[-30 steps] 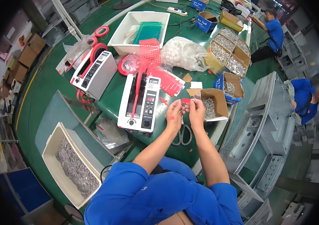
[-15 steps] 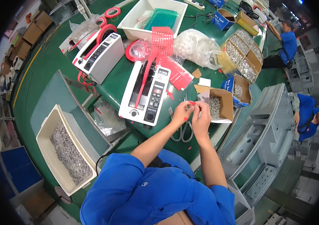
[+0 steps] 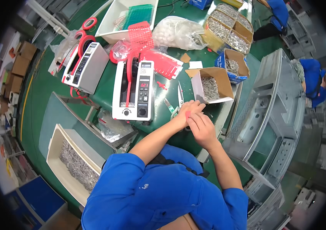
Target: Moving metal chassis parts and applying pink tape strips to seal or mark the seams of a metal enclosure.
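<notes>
My left hand (image 3: 191, 107) is palm down over the near edge of the green table, fingers stretched out to the right. A small piece of red tape (image 3: 188, 114) is on its back. My right hand (image 3: 204, 130) reaches across from the right, its fingertips pinched at that tape piece and touching the left hand. Partly under the hands lie scissors (image 3: 180, 95) and a small tool with a light green handle (image 3: 170, 108). To the left stands a white tape dispenser (image 3: 147, 99) with red tape; beyond my hands is an open carton (image 3: 227, 85) of small metal parts.
A second dispenser (image 3: 100, 63) stands farther left. Behind are a white bin (image 3: 102, 32), a clear bag (image 3: 186, 34) of white pieces and a divided box (image 3: 212, 40) of metal parts. A cream tub (image 3: 57, 153) sits at lower left, a grey metal frame (image 3: 243, 149) at right. Co-workers are at right.
Both hands held red tape between their fingertips; now the left hand has turned palm down, and the right fingers are on its back at the red tape. The view has shifted.
</notes>
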### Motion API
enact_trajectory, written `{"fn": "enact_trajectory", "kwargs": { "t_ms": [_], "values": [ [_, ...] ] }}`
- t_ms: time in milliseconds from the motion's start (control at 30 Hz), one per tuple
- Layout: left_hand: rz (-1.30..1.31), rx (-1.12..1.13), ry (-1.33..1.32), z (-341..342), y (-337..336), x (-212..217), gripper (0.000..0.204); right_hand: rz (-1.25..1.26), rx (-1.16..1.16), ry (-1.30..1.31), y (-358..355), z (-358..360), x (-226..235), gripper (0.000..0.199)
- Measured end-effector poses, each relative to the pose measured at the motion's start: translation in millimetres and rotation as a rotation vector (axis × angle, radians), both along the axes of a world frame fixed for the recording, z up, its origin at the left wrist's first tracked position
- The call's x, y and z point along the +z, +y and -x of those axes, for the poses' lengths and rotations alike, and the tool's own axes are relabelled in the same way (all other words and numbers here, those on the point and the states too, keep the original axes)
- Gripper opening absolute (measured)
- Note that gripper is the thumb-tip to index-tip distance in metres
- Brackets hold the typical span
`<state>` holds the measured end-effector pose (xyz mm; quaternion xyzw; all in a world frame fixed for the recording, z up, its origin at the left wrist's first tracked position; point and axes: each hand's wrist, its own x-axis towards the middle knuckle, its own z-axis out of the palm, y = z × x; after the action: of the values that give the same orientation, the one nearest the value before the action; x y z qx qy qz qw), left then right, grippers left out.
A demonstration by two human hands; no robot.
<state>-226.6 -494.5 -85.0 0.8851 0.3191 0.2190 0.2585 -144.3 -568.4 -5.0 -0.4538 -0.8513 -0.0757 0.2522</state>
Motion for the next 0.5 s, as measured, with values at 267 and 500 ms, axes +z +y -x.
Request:
{"fn": "enact_trajectory", "kwargs": {
  "t_ms": [267,500],
  "values": [
    [-0.052,-0.208,0.242,-14,-35,19,0.035,0.045,-0.132,0.074,-53,-7,7,0.021],
    [-0.075,-0.222,0.173,-24,-76,77,0.018,-0.09,-0.195,0.38,-132,-35,33,0.024]
  ]
}}
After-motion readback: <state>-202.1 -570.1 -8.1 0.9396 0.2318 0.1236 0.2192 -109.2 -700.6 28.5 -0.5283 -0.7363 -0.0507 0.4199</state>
